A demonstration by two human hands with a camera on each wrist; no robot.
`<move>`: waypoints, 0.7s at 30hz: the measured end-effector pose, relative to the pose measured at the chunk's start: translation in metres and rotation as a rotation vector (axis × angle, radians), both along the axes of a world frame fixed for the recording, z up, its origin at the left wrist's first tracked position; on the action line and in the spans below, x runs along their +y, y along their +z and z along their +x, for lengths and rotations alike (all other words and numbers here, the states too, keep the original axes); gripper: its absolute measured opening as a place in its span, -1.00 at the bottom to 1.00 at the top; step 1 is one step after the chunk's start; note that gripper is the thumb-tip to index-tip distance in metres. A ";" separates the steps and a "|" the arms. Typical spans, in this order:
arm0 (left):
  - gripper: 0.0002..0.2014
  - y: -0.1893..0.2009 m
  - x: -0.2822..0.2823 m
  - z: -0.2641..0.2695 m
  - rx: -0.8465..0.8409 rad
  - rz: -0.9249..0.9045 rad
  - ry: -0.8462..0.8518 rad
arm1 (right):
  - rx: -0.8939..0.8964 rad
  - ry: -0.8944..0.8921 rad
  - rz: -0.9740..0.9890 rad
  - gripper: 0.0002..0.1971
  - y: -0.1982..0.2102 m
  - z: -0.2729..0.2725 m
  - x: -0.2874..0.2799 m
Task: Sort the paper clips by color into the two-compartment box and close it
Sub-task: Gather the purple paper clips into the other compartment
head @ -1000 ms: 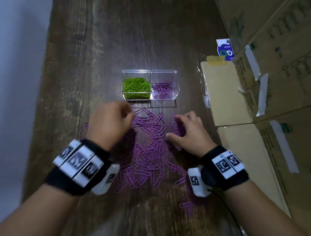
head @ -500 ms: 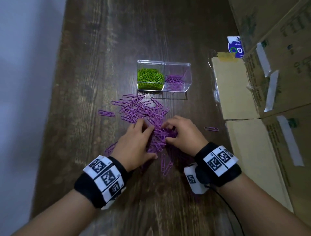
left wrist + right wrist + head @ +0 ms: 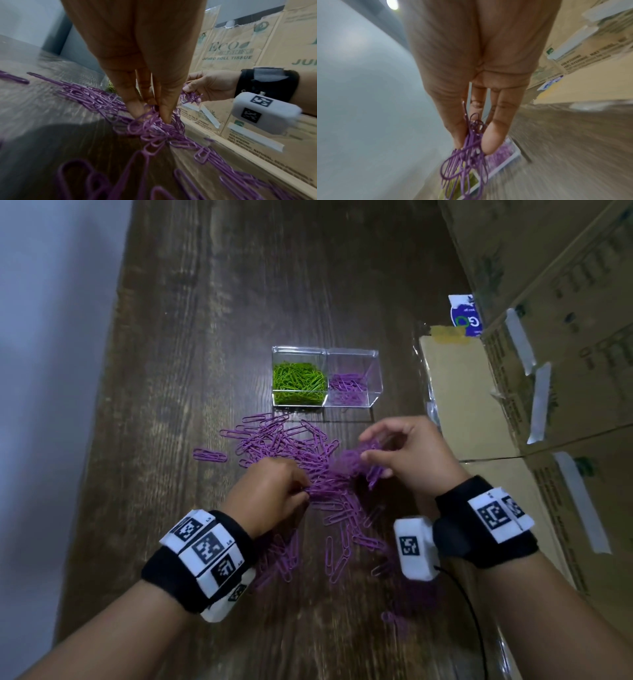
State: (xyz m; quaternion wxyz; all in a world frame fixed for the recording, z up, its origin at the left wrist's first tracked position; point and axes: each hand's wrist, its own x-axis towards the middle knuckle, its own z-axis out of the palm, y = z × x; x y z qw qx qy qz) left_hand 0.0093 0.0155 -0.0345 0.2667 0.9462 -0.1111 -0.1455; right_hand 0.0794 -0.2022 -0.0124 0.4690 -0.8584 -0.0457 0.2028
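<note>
A clear two-compartment box stands open on the wooden table; green clips fill its left half and a few purple clips lie in its right half. A loose pile of purple paper clips spreads in front of it. My left hand pinches a clump of purple clips at the pile's middle, low on the table. My right hand holds a bunch of purple clips lifted above the pile, just short of the box.
Stacked cardboard cartons line the right side of the table, with a flat brown packet and a blue-and-white card beside them. A single purple clip lies apart at the left. A pale wall runs along the left edge.
My right hand has risen from the pile with a bunch of purple clips and moved toward the box. My left hand has closed on a clump in the pile.
</note>
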 end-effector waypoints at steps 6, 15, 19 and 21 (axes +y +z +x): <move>-0.87 0.008 0.003 0.012 -0.024 -0.126 0.113 | -0.219 -0.053 0.052 -0.80 0.032 0.052 0.006; -0.91 0.044 -0.012 0.056 -0.100 -0.255 0.237 | -0.375 0.011 -0.213 -0.74 0.010 0.105 0.033; -0.89 0.048 -0.031 0.092 -0.151 -0.286 0.328 | -0.408 -0.105 -0.058 -0.71 0.007 0.100 0.015; -0.88 0.049 -0.042 0.111 -0.194 -0.252 0.328 | -0.382 -0.195 0.062 -0.72 0.007 0.092 -0.003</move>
